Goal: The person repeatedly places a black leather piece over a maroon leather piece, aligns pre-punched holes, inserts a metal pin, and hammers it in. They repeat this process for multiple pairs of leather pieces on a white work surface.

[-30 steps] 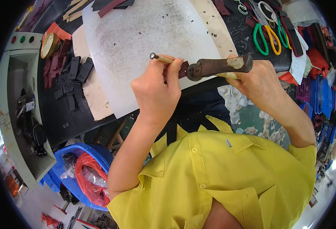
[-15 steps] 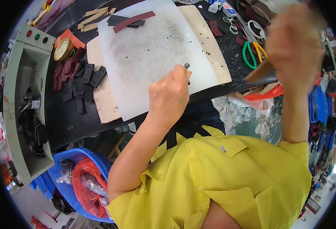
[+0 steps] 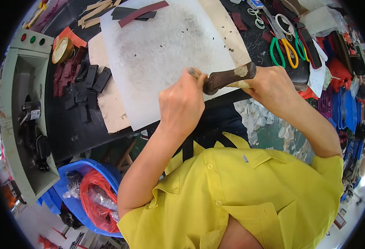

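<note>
My left hand is closed round a slim metal punch, whose top end shows above my fingers; its lower end is hidden. It sits over the near right part of a white board. My right hand grips the pale handle of a hammer, whose dark, worn head is close to the punch's right side. I cannot tell whether they touch. Small black bits dot the board. At its far end, a maroon strip lies across black strips.
Black pieces and maroon pieces lie left of the board, near a round tin. Green- and yellow-handled scissors lie at the right. A grey metal cabinet and a blue tub are at my left.
My right hand has swung down and leftward with the hammer, from raised at the upper right to beside my left hand. My left hand stays closed on the punch.
</note>
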Demonstrator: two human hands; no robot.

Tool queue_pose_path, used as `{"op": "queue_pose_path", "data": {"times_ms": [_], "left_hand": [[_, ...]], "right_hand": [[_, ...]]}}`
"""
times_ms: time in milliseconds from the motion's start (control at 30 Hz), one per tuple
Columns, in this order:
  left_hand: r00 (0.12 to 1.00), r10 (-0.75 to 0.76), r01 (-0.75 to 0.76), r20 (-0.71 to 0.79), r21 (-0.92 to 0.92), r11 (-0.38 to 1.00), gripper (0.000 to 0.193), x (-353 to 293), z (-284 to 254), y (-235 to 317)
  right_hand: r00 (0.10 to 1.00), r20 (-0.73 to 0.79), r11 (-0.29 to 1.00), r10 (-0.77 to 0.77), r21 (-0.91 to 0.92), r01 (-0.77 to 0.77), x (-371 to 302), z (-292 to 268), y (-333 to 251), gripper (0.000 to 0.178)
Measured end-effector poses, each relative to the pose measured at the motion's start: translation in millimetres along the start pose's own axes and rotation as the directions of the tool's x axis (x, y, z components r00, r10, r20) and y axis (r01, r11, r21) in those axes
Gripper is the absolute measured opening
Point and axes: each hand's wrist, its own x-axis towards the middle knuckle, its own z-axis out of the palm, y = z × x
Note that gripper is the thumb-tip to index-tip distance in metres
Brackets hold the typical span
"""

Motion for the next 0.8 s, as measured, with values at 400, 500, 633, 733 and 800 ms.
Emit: {"op": "queue_pose_path", "data": {"times_ms": [400, 500, 633, 733, 800], "left_hand": [[0.964, -0.247, 0.267, 0.101, -0.363, 0.893, 0.010, -12, -36, -21], [0.974, -0.201, 0.226, 0.106, -0.344, 0.911, 0.009, -11, -37, -23], [0.996, -0.094, 0.089, -0.003, -0.308, 0.947, 0.006, -11, -38, -24], [0.996, -0.087, 0.079, -0.010, -0.337, 0.938, 0.007, -10, -39, -21], [0.998, -0.066, 0.065, 0.006, -0.294, 0.953, 0.008, -12, -36, -26]], "right_hand": [[1.000, 0.007, 1.000, 0.002, -0.015, -0.002, 3, -1, 0, 0.019], [1.000, -0.005, 1.000, 0.004, -0.003, -0.004, 3, 0, 0, 0.019], [1.000, -0.006, 1.000, 0.015, 0.001, -0.015, 3, -2, -3, 0.018], [1.000, -0.001, 1.000, 0.017, 0.001, -0.017, 4, -3, -4, 0.017], [1.000, 0.001, 1.000, 0.013, -0.003, -0.013, 4, -4, -5, 0.017]]}}
